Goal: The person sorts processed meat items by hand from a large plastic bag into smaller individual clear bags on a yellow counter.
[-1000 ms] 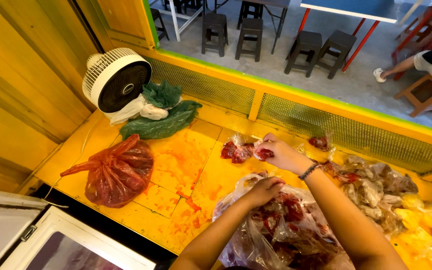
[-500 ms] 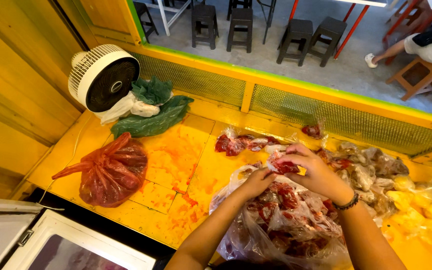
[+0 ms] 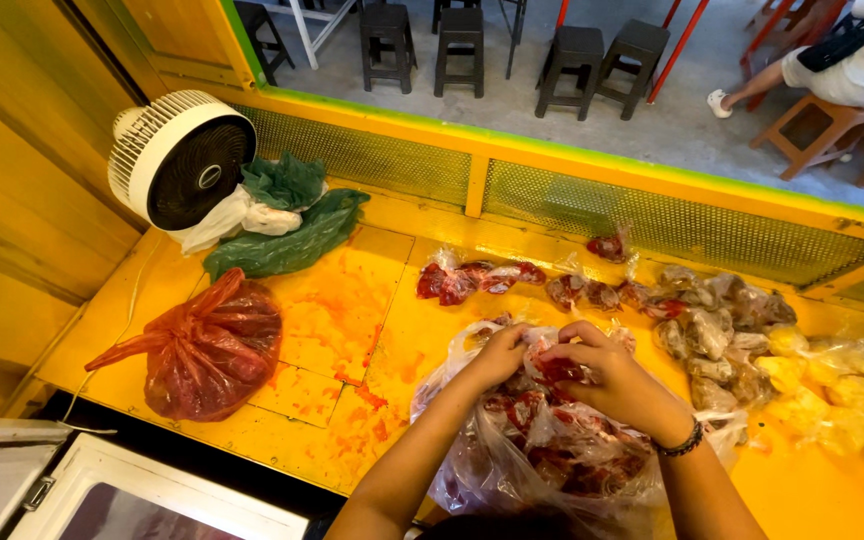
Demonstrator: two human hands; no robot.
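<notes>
Grip, head view: the left hand [image 3: 497,352] and the right hand [image 3: 612,385] meet over the large clear plastic bag of small red meat packets [image 3: 552,440]. The right hand's fingers are closed on one small packet of red meat [image 3: 560,368]; the left hand pinches the same packet from its side.
Step in hand: judged as sorting, one packet being lifted or worked out of the bag.
Next move calls for: a firm pinch on slippery film and a clear lift over the bag's mouth, so that neighbouring packets do not drag out.
Location of bag: on the yellow tiled worktop [image 3: 352,300], at its near edge, mouth open and upward.
Condition of bag: thin, wrinkled, sagging; contents dark red and wet-looking.
Surroundings: a row of red packets [image 3: 477,280] lies beyond the hands; brownish packets [image 3: 712,330] to the right; a tied red plastic bag [image 3: 207,345] well apart to the left.
</notes>
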